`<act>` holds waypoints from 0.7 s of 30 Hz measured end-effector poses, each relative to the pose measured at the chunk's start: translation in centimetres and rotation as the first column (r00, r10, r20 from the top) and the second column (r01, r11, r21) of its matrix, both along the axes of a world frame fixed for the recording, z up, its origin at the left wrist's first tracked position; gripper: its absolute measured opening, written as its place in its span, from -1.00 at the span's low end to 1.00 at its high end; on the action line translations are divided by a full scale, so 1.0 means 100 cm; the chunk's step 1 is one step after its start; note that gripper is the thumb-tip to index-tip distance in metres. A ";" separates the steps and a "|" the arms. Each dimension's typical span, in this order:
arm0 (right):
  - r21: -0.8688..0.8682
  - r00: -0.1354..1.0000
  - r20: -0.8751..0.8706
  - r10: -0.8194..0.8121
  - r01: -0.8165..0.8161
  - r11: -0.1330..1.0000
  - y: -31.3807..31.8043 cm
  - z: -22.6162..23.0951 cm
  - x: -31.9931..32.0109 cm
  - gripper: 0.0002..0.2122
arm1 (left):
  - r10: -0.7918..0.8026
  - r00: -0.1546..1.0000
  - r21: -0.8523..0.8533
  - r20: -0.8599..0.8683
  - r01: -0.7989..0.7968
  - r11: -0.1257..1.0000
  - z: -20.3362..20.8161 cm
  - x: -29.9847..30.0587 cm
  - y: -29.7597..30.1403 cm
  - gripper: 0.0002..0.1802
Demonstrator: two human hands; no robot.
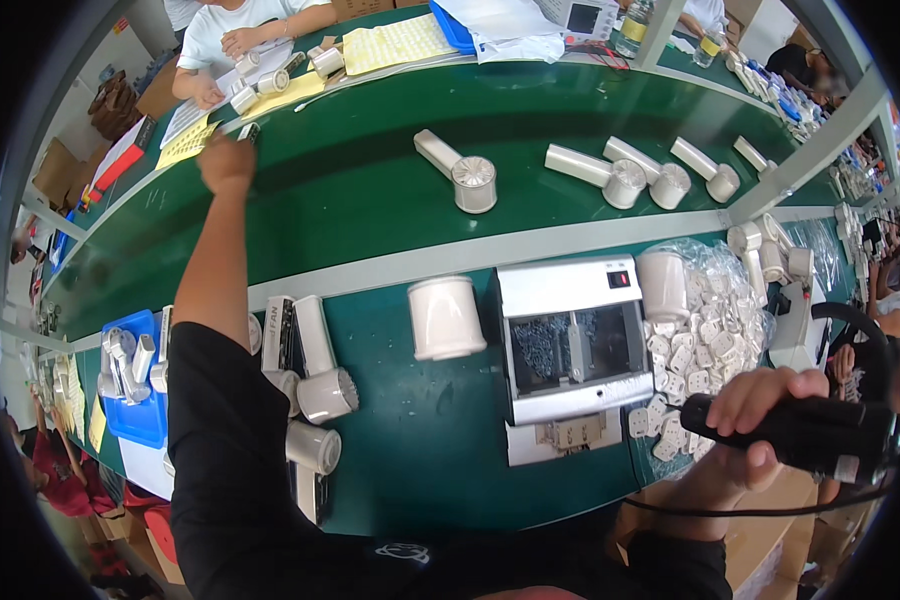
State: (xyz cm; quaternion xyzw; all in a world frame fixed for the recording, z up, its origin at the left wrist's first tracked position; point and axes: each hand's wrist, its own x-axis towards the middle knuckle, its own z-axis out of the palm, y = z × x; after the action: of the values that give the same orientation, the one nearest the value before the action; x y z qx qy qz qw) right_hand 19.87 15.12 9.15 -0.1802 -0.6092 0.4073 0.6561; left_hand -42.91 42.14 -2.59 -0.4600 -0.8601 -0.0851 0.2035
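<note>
My right hand (755, 420) is wrapped round a black electric screwdriver (815, 435), held level at the lower right with its tip pointing left. A black cable runs from that tool. My left arm stretches far forward across the green conveyor belt. At its end my left hand (228, 165) is smeared by motion, so its fingers cannot be made out; a small dark-and-white end of something (250, 131) shows just beyond it. Below the screwdriver's tip lies a heap of small white plastic plates (705, 350) on a clear bag. Left of it stands a white screw feeder (570, 285) with screws in its tray.
White handheld fans (473, 183) lie on the belt, several toward the right. More fan bodies (327, 395) lie left on my bench, beside a blue tray (135, 375). A white cup-shaped part (445, 318) stands mid-bench. Across the belt, another person (240, 40) handles similar fans.
</note>
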 end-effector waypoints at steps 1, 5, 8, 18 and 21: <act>-0.027 1.000 -0.018 -0.004 0.003 1.000 -0.004 0.000 -0.002 -0.44 | -0.145 0.989 -0.114 -0.014 0.143 0.983 0.014 0.051 -0.004 -0.44; -0.137 0.998 0.019 -0.066 0.068 0.988 -0.012 0.007 -0.011 -0.43 | -0.810 0.584 -0.157 -0.061 0.796 0.585 0.036 0.217 -0.042 -0.28; -0.243 0.999 0.042 0.017 -0.007 0.970 -0.016 0.013 -0.016 -0.43 | -0.802 0.583 -0.256 0.132 0.802 0.540 0.006 0.217 -0.011 -0.45; -0.279 0.820 0.566 -0.085 0.288 0.916 0.035 -0.063 0.058 -0.76 | -0.830 0.421 0.273 0.366 0.804 0.528 0.136 0.218 -0.146 -0.71; 0.143 0.229 0.941 -0.248 0.396 0.907 0.029 -0.100 0.050 -0.77 | -0.859 0.295 0.689 0.418 0.512 0.512 0.159 0.236 -0.213 -0.69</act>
State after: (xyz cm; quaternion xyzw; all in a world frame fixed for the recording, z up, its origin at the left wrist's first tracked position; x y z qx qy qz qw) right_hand 24.92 18.03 -0.90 -0.5466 -0.7974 0.1159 0.2281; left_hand -19.30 20.83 13.35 -0.6586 -0.5243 -0.5264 -0.1193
